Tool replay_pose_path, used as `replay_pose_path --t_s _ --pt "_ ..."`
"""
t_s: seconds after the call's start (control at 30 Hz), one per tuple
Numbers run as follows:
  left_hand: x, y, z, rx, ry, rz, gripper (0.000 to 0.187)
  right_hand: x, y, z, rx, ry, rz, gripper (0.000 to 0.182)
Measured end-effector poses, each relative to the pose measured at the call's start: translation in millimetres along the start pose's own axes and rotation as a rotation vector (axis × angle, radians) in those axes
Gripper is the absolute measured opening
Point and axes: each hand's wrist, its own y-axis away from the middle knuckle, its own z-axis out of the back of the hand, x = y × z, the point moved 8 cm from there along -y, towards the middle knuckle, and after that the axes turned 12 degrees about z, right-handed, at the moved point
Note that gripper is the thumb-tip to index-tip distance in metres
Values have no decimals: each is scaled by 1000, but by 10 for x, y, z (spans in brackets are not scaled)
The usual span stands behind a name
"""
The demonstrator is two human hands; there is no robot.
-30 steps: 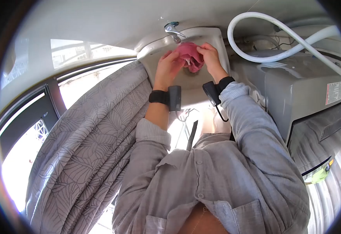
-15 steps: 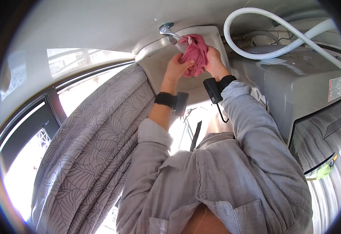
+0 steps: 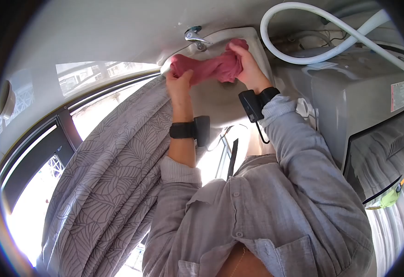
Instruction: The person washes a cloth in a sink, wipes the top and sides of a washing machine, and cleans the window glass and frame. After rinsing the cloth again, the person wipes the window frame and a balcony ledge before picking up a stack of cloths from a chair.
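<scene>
A pink cloth (image 3: 209,68) is stretched sideways between my two hands above the white sink (image 3: 218,104). My left hand (image 3: 179,85) is closed on its left end, thumb on top. On the other side, my right hand (image 3: 249,69) grips the bunched right end, with some cloth sticking out above the fingers. Just behind the cloth is the metal faucet (image 3: 196,37), mounted on the wall; I cannot make out any water coming from it.
A grey patterned curtain (image 3: 114,171) hangs beside the window at left. To the right stands a grey top-lid machine (image 3: 335,97) with a label, and a white hose (image 3: 299,60) loops above it. Something yellow-green (image 3: 389,199) sits at the lower right.
The cloth was bunched up between both hands under the faucet. My left hand has moved left with one end, pulling the cloth out lengthwise. The right hand has stayed near its place.
</scene>
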Motion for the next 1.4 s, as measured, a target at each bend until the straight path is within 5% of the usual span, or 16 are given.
replay_pose_path --t_s 0.17,0.2,0.3,0.5,0.8,1.0,1.13,1.23,1.33,1.4 --pt "285 147 -628 529 81 -200 64 -69 134 -255 -3 74 -86 18" --pt "360 168 -606 474 -192 -133 58 -33 130 -258 6 125 -59 19" --pt "455 120 -367 258 -258 182 35 161 85 -146 0 313 48 22" --pt "53 326 -48 168 15 -87 13 382 18 109 -18 659 131 31" --pt "-351 608 285 17 240 -166 16 335 -224 333 -69 760 334 39" --pt "-348 478 79 86 407 -199 14 148 86 84 -174 532 35 38" --pt "153 164 91 45 448 -75 19 -34 303 -196 -43 492 -74 28" --pt "333 168 -267 404 501 54 28 -128 435 -387 96 343 -24 26" --pt "466 358 -401 258 394 421 31 -106 551 -493 140 203 -34 27" --pt "422 390 -655 568 602 455 31 -65 595 -534 152 150 -64 27"
